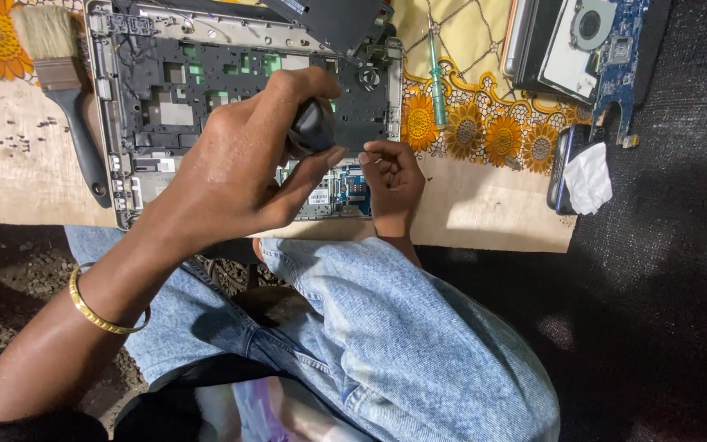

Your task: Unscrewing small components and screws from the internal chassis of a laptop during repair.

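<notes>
Left hand (pixel 239 160) at frame centre grips a black screwdriver handle (pixel 312 127) over the opened laptop chassis (pixel 206 82); right hand (pixel 393 176) curled loosely, fingertips resting on the chassis edge, holding nothing visible.

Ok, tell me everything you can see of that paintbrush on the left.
The paintbrush lies flat on the bare wooden board, beside the opened laptop chassis. It has pale, splayed bristles pointing up the frame, a dull metal ferrule and a black handle running toward the person. No hand touches it; small dark screws lie just left of the handle.
</notes>
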